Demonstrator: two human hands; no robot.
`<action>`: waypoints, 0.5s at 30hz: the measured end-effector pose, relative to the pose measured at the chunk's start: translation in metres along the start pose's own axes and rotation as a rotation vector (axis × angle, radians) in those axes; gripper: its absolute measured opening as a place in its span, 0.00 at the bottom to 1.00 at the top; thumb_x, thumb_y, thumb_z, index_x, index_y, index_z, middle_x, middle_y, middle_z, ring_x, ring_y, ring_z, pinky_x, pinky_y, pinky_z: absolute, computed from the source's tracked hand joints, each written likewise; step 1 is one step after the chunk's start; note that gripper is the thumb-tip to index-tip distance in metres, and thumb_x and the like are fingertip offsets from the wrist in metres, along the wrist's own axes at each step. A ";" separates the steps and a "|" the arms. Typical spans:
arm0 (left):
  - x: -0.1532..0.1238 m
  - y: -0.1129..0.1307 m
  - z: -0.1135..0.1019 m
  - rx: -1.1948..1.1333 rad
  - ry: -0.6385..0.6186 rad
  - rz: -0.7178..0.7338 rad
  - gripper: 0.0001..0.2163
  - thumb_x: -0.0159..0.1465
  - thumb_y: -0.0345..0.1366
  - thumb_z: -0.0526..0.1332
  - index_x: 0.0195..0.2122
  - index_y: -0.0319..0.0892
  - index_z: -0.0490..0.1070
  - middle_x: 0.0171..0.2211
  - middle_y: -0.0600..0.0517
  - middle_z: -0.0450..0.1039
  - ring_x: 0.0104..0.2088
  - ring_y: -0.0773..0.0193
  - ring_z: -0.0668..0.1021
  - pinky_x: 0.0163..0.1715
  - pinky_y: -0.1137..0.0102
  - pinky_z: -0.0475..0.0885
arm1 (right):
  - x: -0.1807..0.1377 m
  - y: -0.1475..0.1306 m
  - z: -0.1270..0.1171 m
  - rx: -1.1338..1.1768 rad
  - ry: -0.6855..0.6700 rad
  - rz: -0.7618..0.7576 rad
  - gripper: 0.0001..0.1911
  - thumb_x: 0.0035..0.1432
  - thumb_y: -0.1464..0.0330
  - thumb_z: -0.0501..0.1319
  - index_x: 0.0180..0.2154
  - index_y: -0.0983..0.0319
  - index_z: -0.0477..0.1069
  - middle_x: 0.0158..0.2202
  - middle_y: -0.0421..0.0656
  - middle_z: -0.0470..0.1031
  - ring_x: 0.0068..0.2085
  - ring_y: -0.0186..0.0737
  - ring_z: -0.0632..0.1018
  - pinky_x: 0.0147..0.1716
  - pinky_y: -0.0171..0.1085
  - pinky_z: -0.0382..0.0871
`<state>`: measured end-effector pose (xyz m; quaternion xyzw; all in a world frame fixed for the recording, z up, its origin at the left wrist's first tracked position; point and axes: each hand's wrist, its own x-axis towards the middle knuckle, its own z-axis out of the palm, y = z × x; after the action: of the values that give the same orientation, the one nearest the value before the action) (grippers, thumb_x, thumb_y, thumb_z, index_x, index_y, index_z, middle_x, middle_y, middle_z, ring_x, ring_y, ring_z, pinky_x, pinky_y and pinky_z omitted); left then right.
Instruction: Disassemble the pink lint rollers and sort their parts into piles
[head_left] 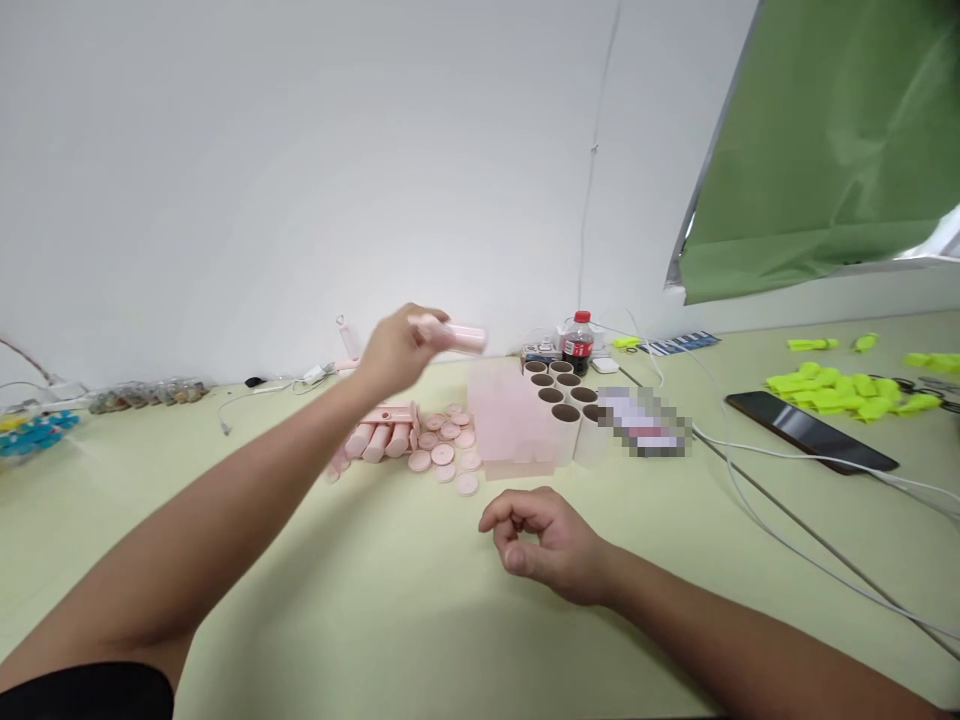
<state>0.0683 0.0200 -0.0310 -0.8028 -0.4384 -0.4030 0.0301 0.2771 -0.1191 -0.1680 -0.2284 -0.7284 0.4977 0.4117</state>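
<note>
My left hand (401,350) is closed around a pale pink tube (466,338), raised above the back of the table and slightly smeared by motion. Below it lie several more pink tubes (377,442) beside a scatter of round pink discs (444,456). A stack of pale pink sheets (514,415) is to the right of the discs. My right hand (551,545) rests low over the table in front of that stack, fingers loosely curled and apart from the thumb, with nothing seen in it. Several open cardboard tubes (566,413) with brown insides stand upright beside the stack.
A cola bottle (577,345) stands behind the cardboard tubes. Rightward lie a dark phone (810,432), white cables (787,452) and bright yellow pieces (840,388). Bagged small items (150,394) and blue pieces (37,435) are at the left, by the wall.
</note>
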 end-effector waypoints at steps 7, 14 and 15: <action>0.075 -0.091 0.013 -0.037 -0.081 -0.626 0.09 0.52 0.31 0.67 0.31 0.40 0.68 0.32 0.48 0.76 0.28 0.62 0.80 0.24 0.72 0.74 | -0.003 0.004 0.008 -0.016 -0.030 0.078 0.20 0.56 0.52 0.64 0.37 0.64 0.72 0.21 0.36 0.68 0.22 0.30 0.65 0.25 0.32 0.60; 0.090 -0.149 0.049 0.033 -0.196 -0.767 0.14 0.46 0.27 0.70 0.30 0.40 0.66 0.28 0.45 0.76 0.29 0.57 0.81 0.24 0.69 0.75 | -0.007 -0.001 0.009 -0.076 -0.042 0.208 0.20 0.55 0.51 0.64 0.35 0.63 0.74 0.23 0.39 0.71 0.25 0.31 0.67 0.26 0.32 0.62; 0.090 -0.155 0.052 0.042 -0.221 -0.780 0.13 0.46 0.27 0.70 0.29 0.39 0.66 0.26 0.45 0.75 0.29 0.56 0.81 0.24 0.69 0.75 | -0.007 0.000 0.009 -0.076 -0.049 0.225 0.20 0.55 0.51 0.64 0.35 0.63 0.74 0.23 0.39 0.71 0.25 0.31 0.67 0.26 0.31 0.62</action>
<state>0.0138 0.1979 -0.0527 -0.6141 -0.7187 -0.2865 -0.1560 0.2737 -0.1290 -0.1725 -0.3119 -0.7264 0.5181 0.3266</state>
